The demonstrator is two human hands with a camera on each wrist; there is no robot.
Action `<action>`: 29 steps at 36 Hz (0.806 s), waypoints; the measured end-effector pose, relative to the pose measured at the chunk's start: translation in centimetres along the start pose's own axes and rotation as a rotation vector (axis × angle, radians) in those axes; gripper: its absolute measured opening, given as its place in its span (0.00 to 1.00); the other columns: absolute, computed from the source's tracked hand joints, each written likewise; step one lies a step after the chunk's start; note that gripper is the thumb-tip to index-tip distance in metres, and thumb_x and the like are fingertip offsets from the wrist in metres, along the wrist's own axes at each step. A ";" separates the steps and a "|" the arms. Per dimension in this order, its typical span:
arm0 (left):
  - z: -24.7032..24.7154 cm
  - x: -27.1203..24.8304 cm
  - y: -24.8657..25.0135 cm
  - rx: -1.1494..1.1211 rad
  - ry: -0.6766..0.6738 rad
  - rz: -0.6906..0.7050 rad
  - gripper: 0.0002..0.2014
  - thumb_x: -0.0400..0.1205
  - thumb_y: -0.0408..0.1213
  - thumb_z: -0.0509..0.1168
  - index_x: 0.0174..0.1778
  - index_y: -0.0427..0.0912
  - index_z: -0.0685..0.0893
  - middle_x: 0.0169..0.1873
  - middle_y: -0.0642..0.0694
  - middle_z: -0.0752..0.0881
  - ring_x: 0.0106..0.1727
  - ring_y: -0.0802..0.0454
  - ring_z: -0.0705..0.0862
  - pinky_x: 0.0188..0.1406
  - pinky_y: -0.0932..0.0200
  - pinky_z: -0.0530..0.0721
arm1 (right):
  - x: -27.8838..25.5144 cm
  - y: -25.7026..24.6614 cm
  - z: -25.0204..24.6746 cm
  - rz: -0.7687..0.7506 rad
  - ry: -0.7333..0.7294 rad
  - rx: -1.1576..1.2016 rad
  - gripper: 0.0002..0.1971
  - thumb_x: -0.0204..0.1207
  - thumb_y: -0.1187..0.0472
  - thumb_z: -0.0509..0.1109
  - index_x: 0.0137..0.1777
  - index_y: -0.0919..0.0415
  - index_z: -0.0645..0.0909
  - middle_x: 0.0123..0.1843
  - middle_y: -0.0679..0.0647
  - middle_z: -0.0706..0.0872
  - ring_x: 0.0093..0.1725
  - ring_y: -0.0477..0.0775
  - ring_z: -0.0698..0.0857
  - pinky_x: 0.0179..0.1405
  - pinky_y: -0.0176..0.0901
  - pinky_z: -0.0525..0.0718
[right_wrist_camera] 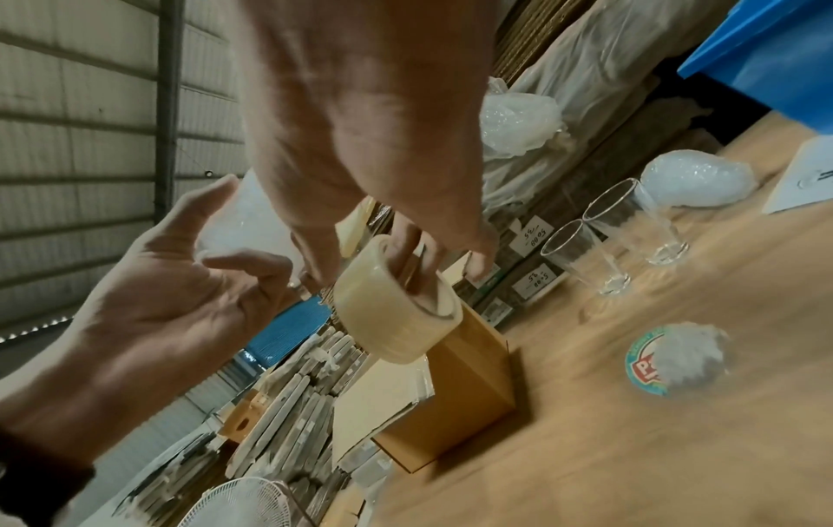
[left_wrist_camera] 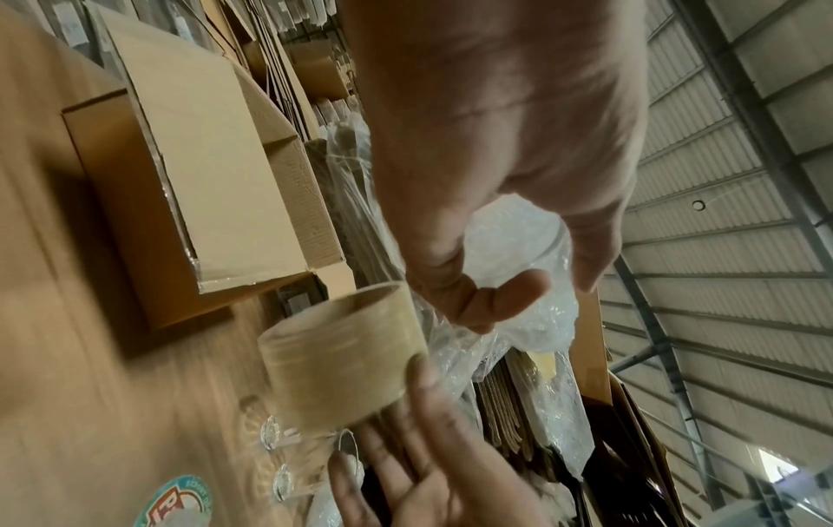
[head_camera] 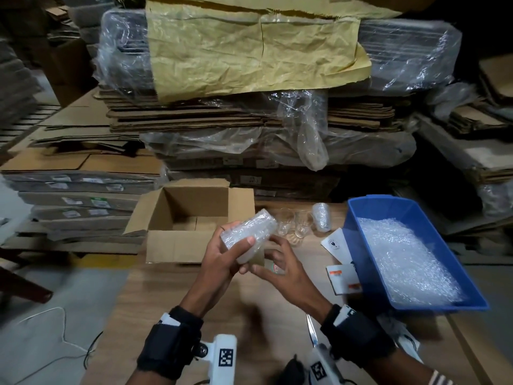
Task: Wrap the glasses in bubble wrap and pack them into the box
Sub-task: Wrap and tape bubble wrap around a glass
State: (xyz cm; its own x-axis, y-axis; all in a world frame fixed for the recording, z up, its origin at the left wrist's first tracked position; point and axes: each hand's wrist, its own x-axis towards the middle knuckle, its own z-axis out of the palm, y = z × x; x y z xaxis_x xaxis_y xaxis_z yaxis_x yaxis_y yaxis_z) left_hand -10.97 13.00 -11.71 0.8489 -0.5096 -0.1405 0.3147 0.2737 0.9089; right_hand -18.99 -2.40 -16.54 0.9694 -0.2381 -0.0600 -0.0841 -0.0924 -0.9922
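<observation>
Left grip [head_camera: 222, 255] clasps wrapped glass [head_camera: 248, 232] (glass itself hidden); right grip [head_camera: 280, 263] holds tape roll [right_wrist_camera: 399, 303], mostly hidden overhead.

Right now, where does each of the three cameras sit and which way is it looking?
Head: above the table, looking down at both hands, the wrapped glass and the open box.
Left wrist: along the left hand toward the tape roll.
Right wrist: along the right hand, whose fingers grip that roll; the left palm shows.
Both wrist views share the roll and box.
</observation>
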 end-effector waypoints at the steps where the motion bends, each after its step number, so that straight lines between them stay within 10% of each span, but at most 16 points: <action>1: -0.1 0.1 0.1 0.002 0.014 0.007 0.30 0.72 0.41 0.80 0.68 0.40 0.78 0.52 0.41 0.90 0.38 0.49 0.82 0.24 0.61 0.78 | 0.2 0.0 0.0 0.012 0.001 -0.001 0.30 0.76 0.58 0.82 0.74 0.43 0.72 0.58 0.47 0.93 0.65 0.44 0.88 0.64 0.36 0.80; 7: -1.5 0.4 0.2 0.017 0.069 0.030 0.28 0.76 0.38 0.77 0.69 0.36 0.77 0.51 0.40 0.89 0.36 0.51 0.79 0.22 0.62 0.75 | 0.5 -0.8 -0.5 0.049 -0.207 0.106 0.14 0.87 0.61 0.68 0.69 0.64 0.85 0.63 0.63 0.91 0.62 0.55 0.88 0.64 0.52 0.82; 18: -3.5 -0.1 0.0 0.137 0.110 -0.004 0.24 0.80 0.48 0.75 0.67 0.37 0.80 0.50 0.34 0.89 0.38 0.44 0.82 0.20 0.60 0.74 | -1.6 -1.9 -1.2 -0.085 -0.128 -0.175 0.17 0.85 0.46 0.63 0.51 0.61 0.81 0.44 0.61 0.83 0.45 0.59 0.81 0.48 0.62 0.78; 29: -2.9 -0.5 -1.9 0.410 0.130 0.093 0.28 0.70 0.60 0.75 0.59 0.46 0.81 0.51 0.40 0.89 0.40 0.51 0.87 0.29 0.56 0.82 | -2.6 -2.8 -1.3 -0.046 -0.021 -0.169 0.10 0.77 0.48 0.71 0.48 0.54 0.85 0.36 0.44 0.86 0.36 0.41 0.82 0.36 0.37 0.79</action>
State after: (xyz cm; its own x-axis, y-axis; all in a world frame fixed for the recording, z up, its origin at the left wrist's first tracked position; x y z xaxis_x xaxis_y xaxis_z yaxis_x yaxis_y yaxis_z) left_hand -10.78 15.10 -14.53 0.9202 -0.3841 -0.0750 0.0621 -0.0459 0.9970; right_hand -21.54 -2.81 -13.43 0.9775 -0.2100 -0.0191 -0.0755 -0.2641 -0.9615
